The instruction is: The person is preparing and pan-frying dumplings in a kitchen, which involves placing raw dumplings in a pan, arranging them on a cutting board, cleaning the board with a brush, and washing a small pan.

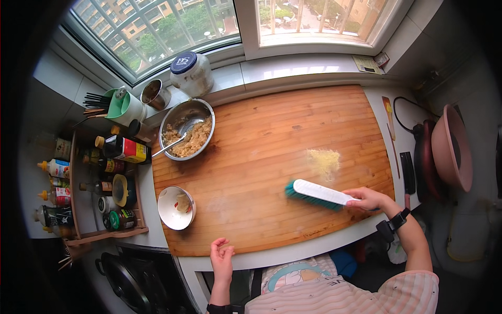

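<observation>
My right hand [364,198] grips the white handle of a bench brush [319,193] with teal bristles. Its bristles face the wooden board [251,157], below a patch of pale yellow flour or meal [325,161]. Over the board's front edge, my left hand [222,255] holds nothing, its fingers loosely curled and apart. Up and left of that hand stands a white bowl [175,208] with a small lump of something pale inside. Farther back, a steel bowl [187,129] holds a light brown minced mixture, and a metal spoon [169,145] rests in it.
Bottles and jars fill a wooden rack [106,235] at left. A cloudy jar with a blue lid [192,74] and a steel cup [155,94] stand by the window. To the right lie a black-bladed knife [408,172] and a pink basin [451,149]. A black pan [121,282] sits lower left.
</observation>
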`<state>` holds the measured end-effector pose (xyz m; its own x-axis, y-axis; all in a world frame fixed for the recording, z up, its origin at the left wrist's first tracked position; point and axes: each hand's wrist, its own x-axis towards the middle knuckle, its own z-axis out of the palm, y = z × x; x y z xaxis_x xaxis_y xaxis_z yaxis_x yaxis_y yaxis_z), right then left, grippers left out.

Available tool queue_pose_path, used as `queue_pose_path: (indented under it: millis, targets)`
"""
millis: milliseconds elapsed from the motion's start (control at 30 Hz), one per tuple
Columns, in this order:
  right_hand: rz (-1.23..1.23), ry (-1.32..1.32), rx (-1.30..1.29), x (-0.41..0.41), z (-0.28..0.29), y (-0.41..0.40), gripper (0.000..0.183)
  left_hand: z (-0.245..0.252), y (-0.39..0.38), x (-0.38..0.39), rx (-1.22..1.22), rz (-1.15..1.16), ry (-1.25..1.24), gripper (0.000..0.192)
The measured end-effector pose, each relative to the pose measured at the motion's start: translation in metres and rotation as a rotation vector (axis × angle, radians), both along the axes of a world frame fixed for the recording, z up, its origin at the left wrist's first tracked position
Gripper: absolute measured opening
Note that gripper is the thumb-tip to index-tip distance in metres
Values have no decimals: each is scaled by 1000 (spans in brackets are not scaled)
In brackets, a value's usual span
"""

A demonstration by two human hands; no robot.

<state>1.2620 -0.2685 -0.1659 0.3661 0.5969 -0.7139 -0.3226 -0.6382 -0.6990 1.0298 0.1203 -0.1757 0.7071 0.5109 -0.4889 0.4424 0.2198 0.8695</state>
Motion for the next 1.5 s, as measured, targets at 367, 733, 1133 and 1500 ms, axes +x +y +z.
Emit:
queue_pose_path:
  millis: [367,733,1133,1500]
  targets:
    - [95,334,419,-113,-50,187,48,16,-18,-8,150,231,-38,28]
    - [-1052,-38,475,-78,-26,130,32,-3,-11,-13,119,141,-95,30]
    - [-448,-67,186,-56,-23,65,47,4,11,19,198,-33,-112,29]
    - [68,188,72,-47,-17,-11,51,1,4,35,142,-115,-139,29]
